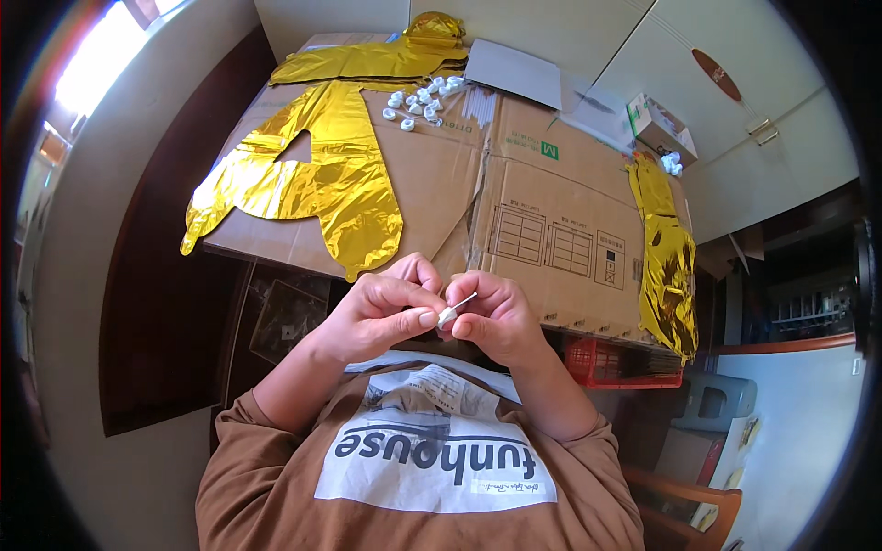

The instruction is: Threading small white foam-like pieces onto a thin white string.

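Note:
Close to my chest, at the table's near edge, both hands meet around a small white bundle (447,316). My left hand (390,308) pinches it between thumb and fingers. From the other side, the thumb and fingers of my right hand (491,320) are closed on it too. A thin white stick or straw (464,300) slants up from the bundle past my right fingertips. Fingers cover part of the bundle, so its exact kind is hidden. Beyond my hands lies a flat gold foil balloon (344,174) shaped like a letter A.
Flattened cardboard (441,202) covers the table. Several small white rolls (424,101) lie beside thin white straws (479,106). Another gold foil balloon (367,62) lies at the back, one (668,266) along the right edge. A small box (663,129) stands back right; a red crate (597,363) sits below.

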A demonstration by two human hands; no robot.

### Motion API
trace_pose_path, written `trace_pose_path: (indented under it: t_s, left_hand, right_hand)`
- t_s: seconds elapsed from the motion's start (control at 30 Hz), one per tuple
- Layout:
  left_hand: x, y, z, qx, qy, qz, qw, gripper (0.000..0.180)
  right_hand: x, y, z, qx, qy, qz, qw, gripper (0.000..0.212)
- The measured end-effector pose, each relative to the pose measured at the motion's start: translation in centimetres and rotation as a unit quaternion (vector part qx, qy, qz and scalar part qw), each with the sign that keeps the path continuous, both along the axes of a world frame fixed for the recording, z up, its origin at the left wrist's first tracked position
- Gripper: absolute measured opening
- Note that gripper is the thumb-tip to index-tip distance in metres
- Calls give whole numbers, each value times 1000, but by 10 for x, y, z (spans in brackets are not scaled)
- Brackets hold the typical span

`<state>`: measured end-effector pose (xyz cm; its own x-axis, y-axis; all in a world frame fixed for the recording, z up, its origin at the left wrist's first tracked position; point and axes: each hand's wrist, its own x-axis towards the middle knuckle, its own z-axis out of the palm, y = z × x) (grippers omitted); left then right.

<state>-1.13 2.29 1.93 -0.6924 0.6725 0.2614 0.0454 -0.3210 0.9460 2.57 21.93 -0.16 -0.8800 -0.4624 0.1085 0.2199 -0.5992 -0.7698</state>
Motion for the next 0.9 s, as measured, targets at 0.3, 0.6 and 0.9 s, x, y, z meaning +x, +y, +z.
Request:
trace_pose_path:
  t_s: [0.3, 0.6, 0.9]
  left_hand:
    - [-2, -1, -5, -57, 40, 27, 997, 13]
    - [-4, -2, 9, -109, 86, 28, 990, 16]
    - [-8, -2, -2, -60, 32, 9, 998, 18]
  right_hand:
    - [2, 0, 15, 272, 222, -207, 913, 30]
    - [-2, 10, 40, 440, 433, -227, 753, 26]
    - [-11, -1, 9, 293, 262, -158, 906, 20]
